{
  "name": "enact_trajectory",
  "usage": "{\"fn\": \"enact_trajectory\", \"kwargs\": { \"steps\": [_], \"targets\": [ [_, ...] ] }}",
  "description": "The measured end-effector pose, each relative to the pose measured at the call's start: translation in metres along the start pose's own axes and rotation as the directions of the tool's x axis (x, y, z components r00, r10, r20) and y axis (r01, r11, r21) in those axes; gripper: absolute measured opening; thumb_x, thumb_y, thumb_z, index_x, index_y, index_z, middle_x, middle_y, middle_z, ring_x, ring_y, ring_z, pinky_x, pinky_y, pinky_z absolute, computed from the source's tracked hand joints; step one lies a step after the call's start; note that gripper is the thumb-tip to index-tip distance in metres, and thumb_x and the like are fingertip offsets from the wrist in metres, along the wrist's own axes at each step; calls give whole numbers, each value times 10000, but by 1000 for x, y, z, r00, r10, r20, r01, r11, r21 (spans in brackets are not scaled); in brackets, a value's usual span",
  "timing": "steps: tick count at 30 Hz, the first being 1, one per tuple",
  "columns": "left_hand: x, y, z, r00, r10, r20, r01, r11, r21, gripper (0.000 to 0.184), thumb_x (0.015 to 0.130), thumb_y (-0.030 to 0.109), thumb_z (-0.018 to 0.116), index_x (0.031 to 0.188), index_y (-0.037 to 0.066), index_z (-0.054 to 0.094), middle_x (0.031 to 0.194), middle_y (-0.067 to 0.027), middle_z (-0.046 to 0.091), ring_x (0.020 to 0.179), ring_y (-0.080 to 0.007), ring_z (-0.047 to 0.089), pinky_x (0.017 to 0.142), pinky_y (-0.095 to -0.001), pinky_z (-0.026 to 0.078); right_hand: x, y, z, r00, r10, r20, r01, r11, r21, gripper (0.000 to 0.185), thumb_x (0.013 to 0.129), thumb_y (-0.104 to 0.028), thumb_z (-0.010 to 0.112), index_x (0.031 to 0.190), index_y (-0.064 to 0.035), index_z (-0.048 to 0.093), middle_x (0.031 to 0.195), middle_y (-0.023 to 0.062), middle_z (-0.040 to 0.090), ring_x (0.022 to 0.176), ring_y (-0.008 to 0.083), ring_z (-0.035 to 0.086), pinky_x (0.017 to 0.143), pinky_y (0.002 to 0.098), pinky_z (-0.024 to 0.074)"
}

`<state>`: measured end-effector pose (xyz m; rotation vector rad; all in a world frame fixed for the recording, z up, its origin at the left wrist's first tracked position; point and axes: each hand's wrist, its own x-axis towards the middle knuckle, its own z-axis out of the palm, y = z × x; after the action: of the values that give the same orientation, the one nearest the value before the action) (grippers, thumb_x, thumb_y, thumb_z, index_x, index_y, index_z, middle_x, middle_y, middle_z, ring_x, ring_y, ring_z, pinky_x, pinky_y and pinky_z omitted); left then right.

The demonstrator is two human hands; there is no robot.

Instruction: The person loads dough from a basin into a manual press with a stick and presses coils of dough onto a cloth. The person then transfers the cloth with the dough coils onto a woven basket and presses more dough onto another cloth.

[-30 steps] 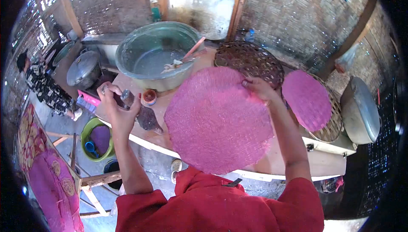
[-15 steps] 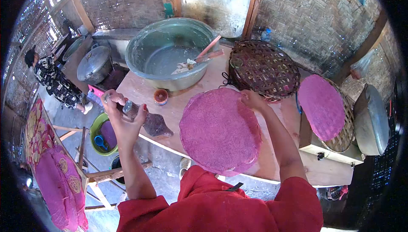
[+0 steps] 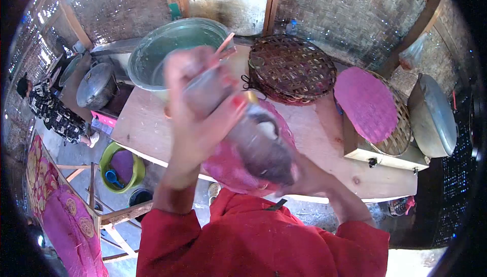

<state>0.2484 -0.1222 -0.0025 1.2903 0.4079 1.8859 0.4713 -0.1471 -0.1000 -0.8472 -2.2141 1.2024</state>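
My left hand is raised over the table, its fingers closed round a dark, bottle-shaped object. Motion blurs this object, and its wide end points down to the right. Against or just behind that lower end is my right hand, with its fingers mostly hidden. Whether it grips the object or the sheet below cannot be made out. Under the bottle shape lies a round pink sheet at the table's front edge, largely covered by my hands.
On the wooden table stand a big green basin and stacked woven baskets. A pink disc rests on a woven tray at right, beside a metal pot. A green tub sits on the floor; another person stands at far left.
My left hand has swung up and right with the bottle-shaped object, now over the pink sheet. My right hand has come down from the sheet's far edge toward its near right side. The view has shifted.
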Motion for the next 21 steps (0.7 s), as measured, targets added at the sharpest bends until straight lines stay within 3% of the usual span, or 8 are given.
{"fn": "enact_trajectory", "kwargs": {
  "steps": [4,5,7,11,13,15,18,21],
  "targets": [
    [31,-74,19,979,-204,-24,205,963,173,406,751,151,734,987,55,419,741,-7,472,620,-94,481,566,-236,434,-48,10,-47,899,437,35,-438,888,138,907,697,-559,711,1336,-17,364,1233,187,509,1128,289,503,946,403,404],
    [33,-95,26,943,-319,-93,325,943,69,400,746,164,738,967,53,424,723,-13,477,589,-99,475,539,-243,425,-58,16,-56,870,491,49,-492,854,172,869,719,-561,692,1322,-18,383,1199,184,537,1088,276,538,916,394,434],
    [31,-156,24,865,-481,-144,478,877,-54,397,734,189,745,927,60,423,711,-24,485,559,-109,470,498,-261,409,-82,45,-71,902,414,123,-386,644,661,677,819,-538,585,1249,-33,453,1060,160,603,880,202,616,776,329,501],
    [-10,-240,11,724,-648,-237,627,761,-166,410,711,214,755,861,92,393,712,-29,480,568,-125,469,475,-296,398,-93,58,-66,727,657,202,-595,454,663,598,887,-552,458,1131,-9,517,907,131,634,697,182,629,616,308,523],
    [-26,-261,1,573,-763,-299,766,629,-137,423,694,219,761,848,112,383,704,-25,467,556,-129,456,462,-303,390,-93,69,-59,702,685,196,-624,457,634,581,882,-561,462,1078,-19,535,863,113,632,661,171,624,573,292,516],
    [-29,-280,-8,581,-761,-289,753,637,-165,425,690,218,761,841,118,376,701,-21,459,547,-131,451,450,-302,381,-93,91,-58,695,703,152,-649,522,554,549,864,-589,480,938,-51,560,752,68,615,569,138,602,466,255,483],
    [-19,-293,-13,659,-701,-273,657,713,-244,419,689,208,758,811,133,364,682,-13,442,517,-126,436,412,-289,343,-80,94,-61,700,713,45,-656,617,434,524,895,-530,468,959,-18,557,763,91,626,589,148,614,491,261,502],
    [-1,-261,-10,761,-582,-286,567,811,-142,403,703,186,752,769,134,358,645,1,434,468,-108,418,399,-263,335,-72,84,-56,737,674,37,-612,643,461,530,894,-531,473,937,-11,566,768,89,626,591,140,615,493,257,501]
  ]
}}
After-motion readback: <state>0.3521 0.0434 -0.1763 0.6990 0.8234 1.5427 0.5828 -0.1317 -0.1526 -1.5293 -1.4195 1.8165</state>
